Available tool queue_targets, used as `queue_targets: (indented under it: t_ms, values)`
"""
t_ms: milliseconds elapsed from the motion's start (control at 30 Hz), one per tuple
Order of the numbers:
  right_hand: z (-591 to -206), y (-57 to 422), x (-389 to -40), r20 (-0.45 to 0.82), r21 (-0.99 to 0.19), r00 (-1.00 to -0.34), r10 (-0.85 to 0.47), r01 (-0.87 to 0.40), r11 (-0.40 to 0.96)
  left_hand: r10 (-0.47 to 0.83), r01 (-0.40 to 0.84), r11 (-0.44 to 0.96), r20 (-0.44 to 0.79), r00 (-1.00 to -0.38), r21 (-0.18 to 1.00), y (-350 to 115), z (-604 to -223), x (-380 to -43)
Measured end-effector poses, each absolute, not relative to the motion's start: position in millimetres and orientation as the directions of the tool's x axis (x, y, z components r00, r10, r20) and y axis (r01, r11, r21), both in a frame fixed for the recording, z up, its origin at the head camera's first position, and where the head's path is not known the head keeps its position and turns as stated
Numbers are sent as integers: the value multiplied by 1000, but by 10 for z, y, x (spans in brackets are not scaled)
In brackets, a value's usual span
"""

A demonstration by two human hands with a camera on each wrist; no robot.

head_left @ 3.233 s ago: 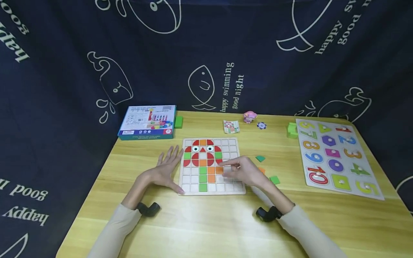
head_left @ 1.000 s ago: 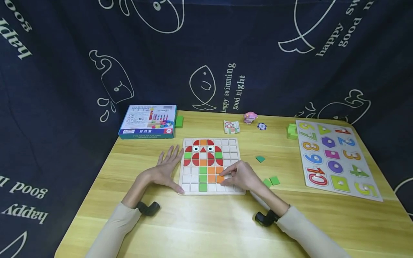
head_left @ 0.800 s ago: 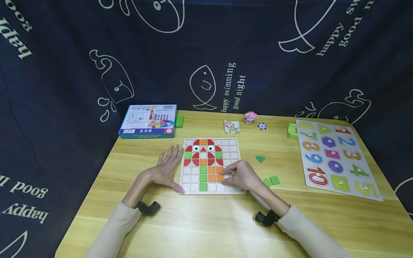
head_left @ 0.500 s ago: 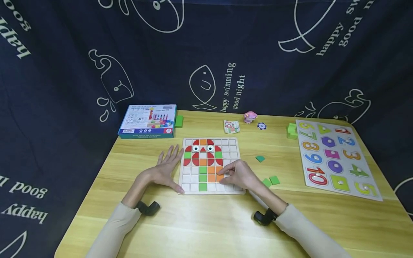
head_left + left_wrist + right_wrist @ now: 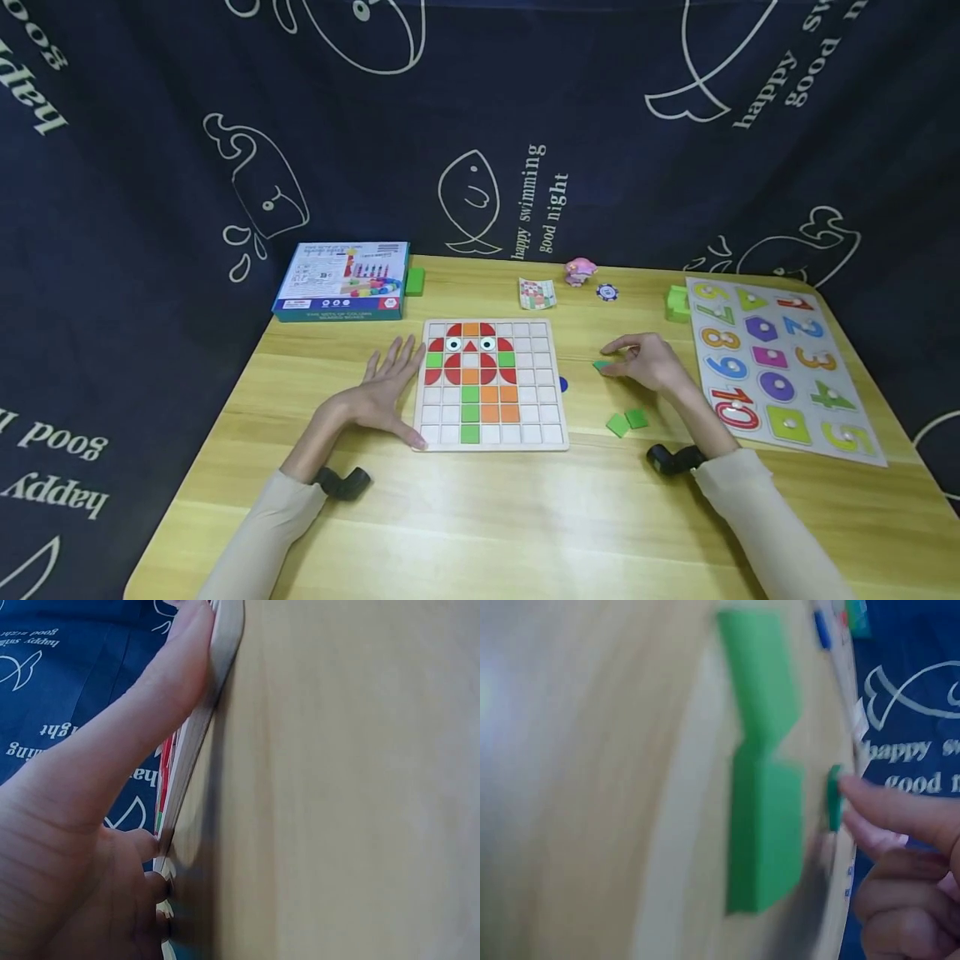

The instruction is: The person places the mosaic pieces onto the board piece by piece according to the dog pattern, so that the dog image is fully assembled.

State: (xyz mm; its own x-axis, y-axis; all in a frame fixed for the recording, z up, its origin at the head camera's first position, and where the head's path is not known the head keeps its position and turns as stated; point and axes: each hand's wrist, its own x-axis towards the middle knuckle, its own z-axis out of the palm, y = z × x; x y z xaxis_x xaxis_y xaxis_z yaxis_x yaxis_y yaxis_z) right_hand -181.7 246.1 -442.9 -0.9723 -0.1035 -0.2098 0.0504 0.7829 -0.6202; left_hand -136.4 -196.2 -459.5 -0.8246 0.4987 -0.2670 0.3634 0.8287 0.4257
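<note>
A wooden grid board [image 5: 540, 429] lies mid-table, its red, orange and green pieces forming a figure with two eyes. The left hand [image 5: 382, 398] spreads against the board's left side, thumb [image 5: 150, 712] on its front corner and fingers along the edge. To the right of the board, the right hand [image 5: 648, 362] reaches to a dark green rounded piece [image 5: 599, 365]. Its thumb touches the piece, and the index fingertip appears apart above it in the head view. Two light green square tiles [image 5: 618, 425] lie nearer the person.
A blue disc [image 5: 564, 384] lies by the board's right edge. Behind stand a boxed toy [image 5: 341, 283], a pattern card [image 5: 537, 293], a pink figurine [image 5: 580, 271] and a poker chip [image 5: 607, 292]. A number puzzle board [image 5: 783, 371] and green blocks [image 5: 677, 304] are at right.
The right hand has set an orange square on the board, let go and moved right to the dark green piece. The blue disc has come into view. The left hand stays put.
</note>
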Motion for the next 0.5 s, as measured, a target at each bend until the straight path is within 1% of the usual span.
queue_targets:
  t_ms: [100, 200, 300, 400, 500]
  values:
    - [-4469, 2534, -1823, -209, -611, -973, -101, 49, 790, 504, 364, 824, -265, -822, 435, -1955, -4590, -1359]
    - [-4473, 2554, -1787, -190, -564, -979, -73, 48, 824, 510, 367, 820, -269, -817, 439, -1943, -4579, -1356]
    - [-4462, 2534, -1769, -198, -535, -979, -51, 64, 843, 510, 369, 821, -267, -818, 435, -1950, -4589, -1363]
    - [-4463, 2492, -1765, -202, -563, -977, -63, 63, 824, 506, 372, 826, -266, -821, 423, -1966, -4591, -1366]
    - [-4477, 2466, -1752, -236, -622, -969, -75, 91, 777, 503, 370, 828, -267, -822, 421, -1972, -4588, -1363]
